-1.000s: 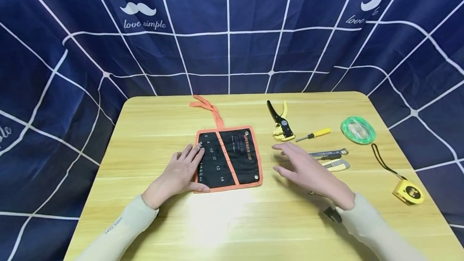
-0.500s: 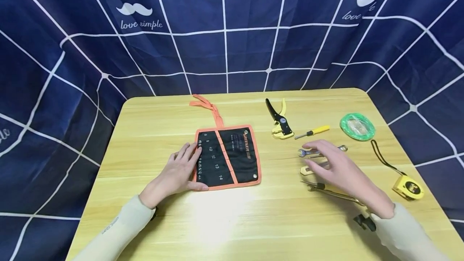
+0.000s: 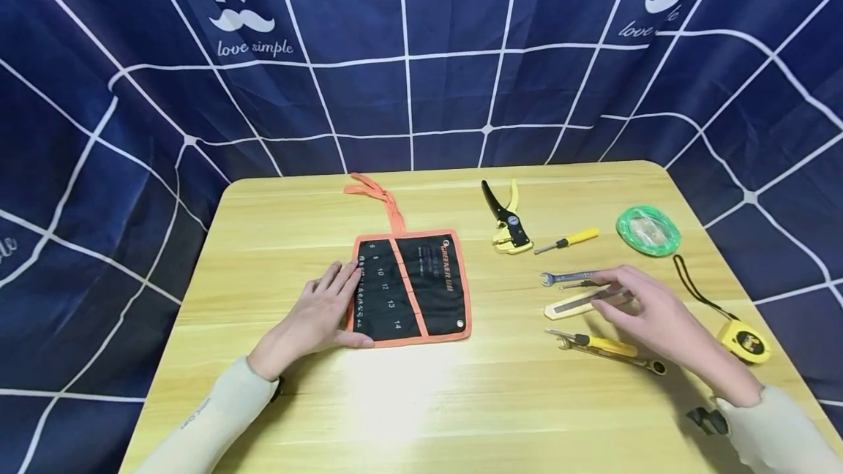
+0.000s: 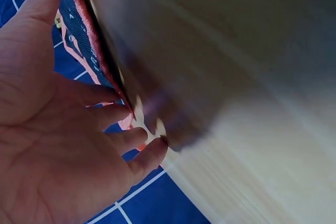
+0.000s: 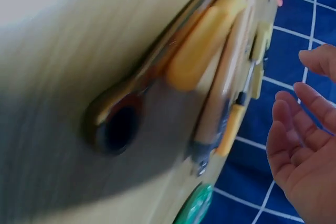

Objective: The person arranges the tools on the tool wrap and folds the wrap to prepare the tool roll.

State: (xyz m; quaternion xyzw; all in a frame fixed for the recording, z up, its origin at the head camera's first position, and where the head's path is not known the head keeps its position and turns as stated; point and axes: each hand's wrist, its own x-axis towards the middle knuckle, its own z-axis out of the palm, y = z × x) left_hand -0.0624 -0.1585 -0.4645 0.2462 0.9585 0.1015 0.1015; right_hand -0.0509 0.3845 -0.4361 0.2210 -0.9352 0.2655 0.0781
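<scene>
A black tool pouch point(image 3: 431, 284) with orange edging and printed size numbers lies flat on the table. My left hand point(image 3: 312, 317) rests along its left edge, fingers spread and thumb at the near corner. In the left wrist view, that hand's fingertips are right at the red-orange edging. Over to the right, my right hand point(image 3: 648, 313) hovers above a cream utility knife point(image 3: 568, 307) and a silver wrench point(image 3: 560, 279), partly covering both. Its fingers are loosely bent with nothing between them. Closer to me lie a yellow-handled screwdriver point(image 3: 609, 345) and a ratchet wrench point(image 3: 655, 366), side by side.
Beyond the right hand are a wire stripper point(image 3: 514, 229), another yellow screwdriver point(image 3: 579, 235) and a green wire coil point(image 3: 648, 231). A yellow tape measure point(image 3: 744, 341) with a black strap sits near the table's right edge. Blue curtain point(image 3: 454, 93) surrounds the table.
My right hand has moved rightward from beside the pouch to over the tools, uncovering the near screwdriver and ratchet wrench. The left hand stays on the pouch.
</scene>
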